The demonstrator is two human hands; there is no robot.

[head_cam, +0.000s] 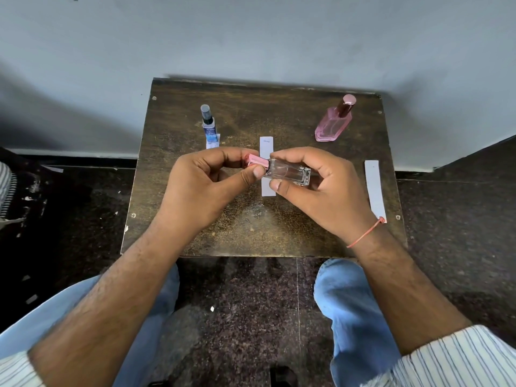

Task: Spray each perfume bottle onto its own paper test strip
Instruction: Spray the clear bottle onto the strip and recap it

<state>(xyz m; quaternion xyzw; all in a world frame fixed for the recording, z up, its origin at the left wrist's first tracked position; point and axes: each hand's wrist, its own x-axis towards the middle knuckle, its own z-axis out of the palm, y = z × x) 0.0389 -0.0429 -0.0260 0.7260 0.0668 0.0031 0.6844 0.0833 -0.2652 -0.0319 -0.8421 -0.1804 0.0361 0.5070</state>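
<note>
The clear bottle [290, 172] is being held lengthwise across the middle strip [267, 169], body gripped by the right hand [315, 188], pink cap [255, 160] being pinched by the left hand [201, 188]

Seeing table [195, 233] standing against wall [251, 37]. Tall bottle [209, 127] standing far left on strip [213, 143]; flat bottle [333, 122] sitting far right. Middle strip [267, 191] lying at centre, right strip [375, 188] lying along right edge. Both hands holding small bottle [290, 172] sideways over middle strip: left hand [203, 188] gripping cap [255, 160], right hand [315, 185] gripping body.
</note>
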